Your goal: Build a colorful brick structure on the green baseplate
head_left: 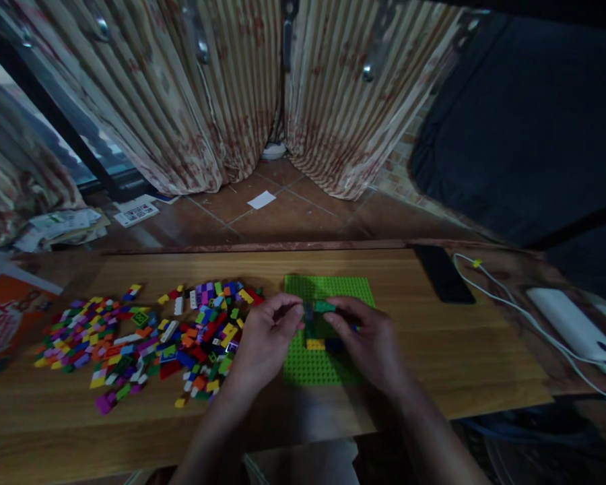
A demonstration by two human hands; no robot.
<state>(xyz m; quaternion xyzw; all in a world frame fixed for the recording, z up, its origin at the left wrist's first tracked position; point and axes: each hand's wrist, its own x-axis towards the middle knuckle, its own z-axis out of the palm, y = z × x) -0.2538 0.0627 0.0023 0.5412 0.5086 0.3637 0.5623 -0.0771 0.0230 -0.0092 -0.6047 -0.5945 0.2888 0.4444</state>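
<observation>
Striped curtains hang behind a wooden surface (434,364) in a dim room, with tiled floor and scattered papers beyond its far edge. On the surface lies a green baseplate (313,367), flat and square to the person, probably so that bricks can be pressed down onto its studs. Both hands meet over its middle. The left hand (267,340) has its fingers curled inward and pinched near a small grey piece, and the right hand (371,343) is closed around a green brick (324,307) at its fingertips; the two pieces sit touching or nearly so, though the blur makes the exact join hard to tell. Just below the hands, a yellow brick (315,345) and a dark blue one beside it stand already fixed on the baseplate. To the left, a loose spread of coloured bricks (146,337) lies within easy reach of the left hand, which suits picking from it. An orange box (5,323) rests at the far left edge. To the right, well apart from the work, lie a black phone (442,273), a white cable (525,316) and a white power bank (570,323).
</observation>
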